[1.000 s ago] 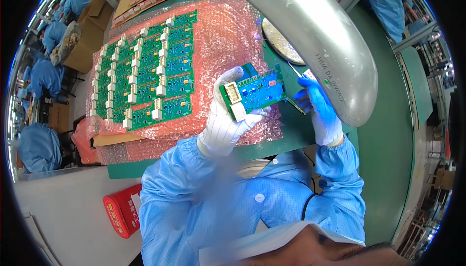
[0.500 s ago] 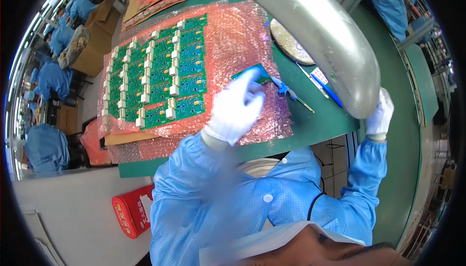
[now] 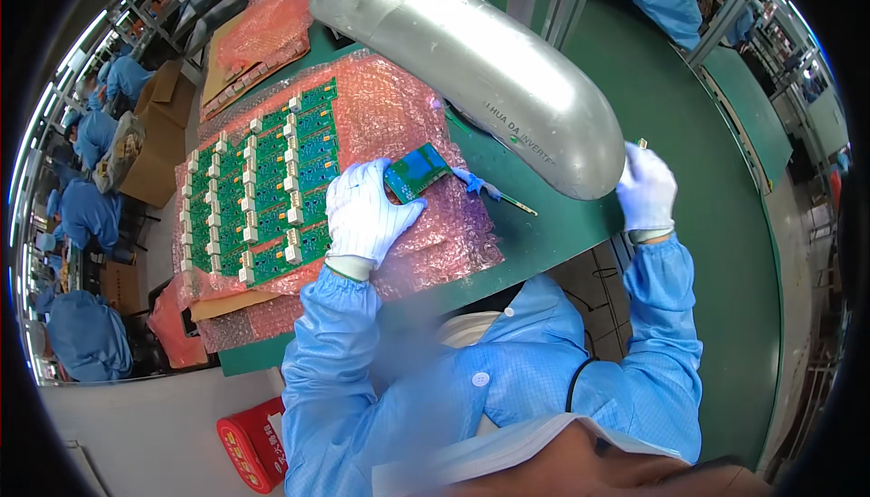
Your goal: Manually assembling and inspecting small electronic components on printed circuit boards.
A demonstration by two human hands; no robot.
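A small green circuit board [image 3: 417, 173] with a blue-covered face is at the right part of the pink bubble wrap. My left hand [image 3: 367, 212], in a white glove, grips its left edge, fingers above and thumb along the lower side. Just right of the board lies a thin tool [image 3: 494, 191] with blue wrapping and a pointed end. To the right of the lamp, my gloved right hand [image 3: 648, 189] is closed with fingers together. A tiny yellowish tip shows above its fingers; the rest is hidden.
A big silver lamp head [image 3: 507, 89] hangs over the green table [image 3: 725, 252]. Rows of green circuit boards [image 3: 263, 184] with white connectors lie on the bubble wrap [image 3: 444, 257] at left. A stack under pink wrap [image 3: 263, 30] sits beyond. A red container [image 3: 254, 447] stands lower left.
The view has shifted, showing more of the lamp. My left hand now grips the small board's left edge, and the board is turned. My right hand has come out from behind the lamp.
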